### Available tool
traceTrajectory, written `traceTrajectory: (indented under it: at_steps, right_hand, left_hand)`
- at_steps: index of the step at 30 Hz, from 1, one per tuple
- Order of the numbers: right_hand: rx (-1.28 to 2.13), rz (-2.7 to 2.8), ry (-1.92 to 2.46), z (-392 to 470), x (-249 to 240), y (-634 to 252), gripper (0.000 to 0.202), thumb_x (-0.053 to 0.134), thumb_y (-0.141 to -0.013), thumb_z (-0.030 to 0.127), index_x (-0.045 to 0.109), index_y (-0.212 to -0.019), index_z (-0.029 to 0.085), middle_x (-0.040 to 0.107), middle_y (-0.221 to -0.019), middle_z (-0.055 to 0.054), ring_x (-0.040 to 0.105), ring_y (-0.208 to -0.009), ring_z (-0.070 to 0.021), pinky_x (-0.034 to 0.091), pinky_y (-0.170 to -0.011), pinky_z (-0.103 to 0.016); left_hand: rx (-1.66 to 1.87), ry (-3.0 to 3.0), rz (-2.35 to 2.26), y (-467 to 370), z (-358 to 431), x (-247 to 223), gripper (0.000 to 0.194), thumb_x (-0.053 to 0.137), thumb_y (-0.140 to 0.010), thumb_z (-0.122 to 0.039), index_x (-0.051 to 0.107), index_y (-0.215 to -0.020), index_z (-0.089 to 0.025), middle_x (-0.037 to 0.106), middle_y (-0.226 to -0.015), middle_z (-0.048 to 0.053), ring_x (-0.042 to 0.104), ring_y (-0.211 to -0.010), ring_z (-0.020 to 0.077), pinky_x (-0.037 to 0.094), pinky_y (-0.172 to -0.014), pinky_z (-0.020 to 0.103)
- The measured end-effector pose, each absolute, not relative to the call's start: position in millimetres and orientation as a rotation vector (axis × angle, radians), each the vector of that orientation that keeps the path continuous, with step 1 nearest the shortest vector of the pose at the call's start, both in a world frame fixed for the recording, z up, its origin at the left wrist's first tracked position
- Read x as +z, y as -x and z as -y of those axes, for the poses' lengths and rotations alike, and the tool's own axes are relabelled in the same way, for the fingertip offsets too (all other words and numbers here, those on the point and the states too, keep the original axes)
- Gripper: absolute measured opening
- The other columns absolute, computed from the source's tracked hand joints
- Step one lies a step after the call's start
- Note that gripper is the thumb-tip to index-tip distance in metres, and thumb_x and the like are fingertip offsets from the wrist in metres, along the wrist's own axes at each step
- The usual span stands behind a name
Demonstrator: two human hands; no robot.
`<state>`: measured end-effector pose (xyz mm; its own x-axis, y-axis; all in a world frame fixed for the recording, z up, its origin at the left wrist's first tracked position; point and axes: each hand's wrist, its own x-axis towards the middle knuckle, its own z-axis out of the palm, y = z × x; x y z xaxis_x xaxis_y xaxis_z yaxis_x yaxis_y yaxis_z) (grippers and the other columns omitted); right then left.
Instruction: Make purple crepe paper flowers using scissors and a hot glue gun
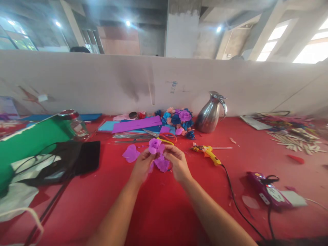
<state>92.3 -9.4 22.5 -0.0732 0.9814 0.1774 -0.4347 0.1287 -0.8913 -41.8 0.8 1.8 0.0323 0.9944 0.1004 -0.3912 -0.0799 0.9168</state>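
Note:
Between my two hands, above the red table, is a purple paper flower (154, 146) with a curled centre. My left hand (143, 163) pinches it from below on the left. The fingers of my right hand (178, 163) are closed on a purple petal at the flower's right side. Loose purple petals (131, 153) lie just left of my hands, and more purple paper (162, 165) shows beneath them. Behind the flower rest scissors (167, 138) with red and yellow handles. Where the fingertips meet the paper is partly hidden.
A yellow glue gun (211, 154) with a cord lies to the right, near a purple power strip (268, 191). Behind stand a steel jug (211, 112) and a bunch of paper flowers (181, 118). A black phone (88, 157) and glass jar (77, 126) are left.

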Motion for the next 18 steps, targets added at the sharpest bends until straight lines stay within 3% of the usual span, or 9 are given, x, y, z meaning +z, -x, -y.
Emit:
traceTrajectory:
  at_steps: [5,8,18]
  right_hand:
    - [1.544,0.879,0.729,7.0,24.2,-96.4,0.023,0.064,-0.069,0.041,0.063,-0.07,0.018,0.06,-0.068,-0.001,0.053,-0.062,-0.0132,0.042,-0.06,-0.024]
    - [1.543,0.876,0.725,5.7,24.2,-97.4,0.018,0.068,-0.065,0.035,0.063,-0.066,0.018,0.056,-0.059,0.001,0.047,-0.055,-0.0105,0.039,-0.057,-0.023]
    - [1.505,0.822,0.692,3.7,27.2,-104.0,0.018,0.065,-0.063,0.026,0.07,-0.078,0.018,0.056,-0.061,0.002,0.045,-0.054,-0.01,0.035,-0.054,-0.023]
  left_hand:
    - [1.376,-1.165,-0.915,43.3,-0.5,-0.9,0.026,0.076,-0.067,-0.034,0.073,-0.089,-0.019,0.072,-0.083,0.004,0.063,-0.084,0.0218,0.045,-0.078,0.031]
    - [1.36,-1.213,-0.908,42.3,0.4,-0.9,0.026,0.075,-0.069,-0.035,0.073,-0.088,-0.019,0.072,-0.084,0.004,0.062,-0.088,0.0229,0.045,-0.079,0.031]
    - [1.401,-1.058,-0.89,41.4,-2.4,-2.4,0.025,0.081,-0.06,-0.03,0.072,-0.08,-0.019,0.069,-0.076,0.001,0.06,-0.073,0.0162,0.046,-0.075,0.028]
